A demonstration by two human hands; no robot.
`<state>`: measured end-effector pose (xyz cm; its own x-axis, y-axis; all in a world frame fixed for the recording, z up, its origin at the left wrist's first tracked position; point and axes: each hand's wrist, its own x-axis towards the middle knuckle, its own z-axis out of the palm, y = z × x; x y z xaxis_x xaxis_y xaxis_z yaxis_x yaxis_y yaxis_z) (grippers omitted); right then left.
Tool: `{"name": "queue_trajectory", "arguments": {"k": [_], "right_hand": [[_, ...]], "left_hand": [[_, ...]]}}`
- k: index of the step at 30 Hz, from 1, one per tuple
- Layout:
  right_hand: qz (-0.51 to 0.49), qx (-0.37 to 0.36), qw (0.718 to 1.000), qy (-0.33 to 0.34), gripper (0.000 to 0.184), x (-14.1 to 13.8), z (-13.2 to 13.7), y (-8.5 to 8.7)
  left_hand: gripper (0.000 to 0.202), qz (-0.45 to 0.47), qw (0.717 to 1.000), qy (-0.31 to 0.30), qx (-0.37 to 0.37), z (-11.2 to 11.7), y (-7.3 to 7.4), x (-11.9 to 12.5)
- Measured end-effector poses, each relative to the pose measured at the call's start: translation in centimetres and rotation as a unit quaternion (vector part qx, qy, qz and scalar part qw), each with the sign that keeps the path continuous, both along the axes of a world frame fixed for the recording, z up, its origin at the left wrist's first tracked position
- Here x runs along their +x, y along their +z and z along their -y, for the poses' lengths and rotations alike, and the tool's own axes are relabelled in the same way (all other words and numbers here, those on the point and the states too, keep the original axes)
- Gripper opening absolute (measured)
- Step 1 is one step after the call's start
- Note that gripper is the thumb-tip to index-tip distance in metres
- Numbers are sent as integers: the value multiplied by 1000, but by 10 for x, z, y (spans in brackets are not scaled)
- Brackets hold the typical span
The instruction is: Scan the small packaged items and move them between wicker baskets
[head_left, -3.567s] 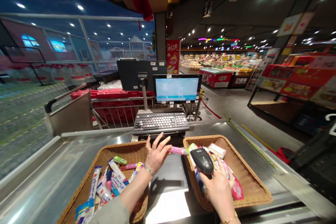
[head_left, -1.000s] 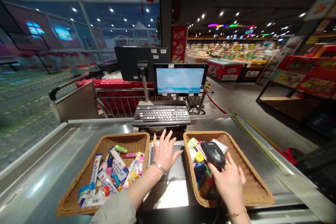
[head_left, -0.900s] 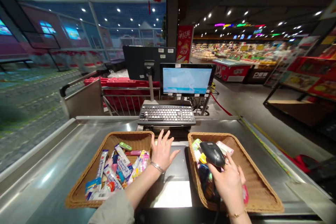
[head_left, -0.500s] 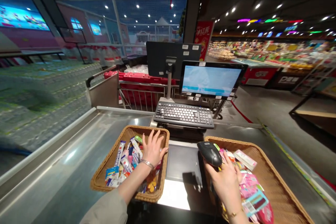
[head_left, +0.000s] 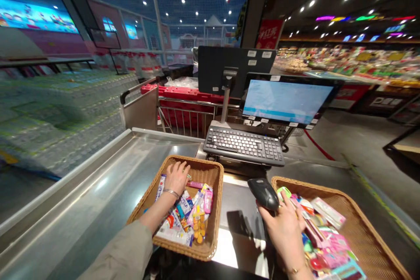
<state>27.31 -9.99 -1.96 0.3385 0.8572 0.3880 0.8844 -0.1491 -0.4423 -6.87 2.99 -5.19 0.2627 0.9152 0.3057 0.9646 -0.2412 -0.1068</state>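
Note:
In the left woven basket [head_left: 219,210], my left hand [head_left: 177,180] rests over the far left part of the goods. Its fingers are apart and bent down, their tips partly hidden, with a bit of green packaging beside them. Around it lie blue-and-white wrapped packets [head_left: 185,203], a pink tube [head_left: 196,184] and a pack of yellow-orange pieces [head_left: 198,225]. My right hand [head_left: 285,223] is closed around a black barcode scanner [head_left: 263,193], held at the left edge of the right woven basket [head_left: 370,221]. Colourful packets, including a pink one [head_left: 334,245], lie in that basket.
Between the baskets is a dark counter plate [head_left: 233,197] with a bright patch of light. Behind stand a keyboard [head_left: 244,145], a lit monitor [head_left: 287,100] and a second monitor [head_left: 234,72] facing away. A metal counter rim [head_left: 65,181] runs along the left.
My left hand has moved left and down within its basket, uncovering packets on the right side. The right hand still holds the scanner. The whole view has shifted slightly.

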Motion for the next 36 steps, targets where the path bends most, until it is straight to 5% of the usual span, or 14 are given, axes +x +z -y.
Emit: {"name": "queue_trajectory", "arguments": {"k": [18, 36], "right_hand": [[-25, -44, 999, -15, 42, -4, -6, -6], [-47, -59, 997, -22, 43, -2, 2, -8]], "left_hand": [[32, -80, 996, -36, -29, -38, -42, -26], [27, -40, 997, -70, -3, -33, -37, -29]]}}
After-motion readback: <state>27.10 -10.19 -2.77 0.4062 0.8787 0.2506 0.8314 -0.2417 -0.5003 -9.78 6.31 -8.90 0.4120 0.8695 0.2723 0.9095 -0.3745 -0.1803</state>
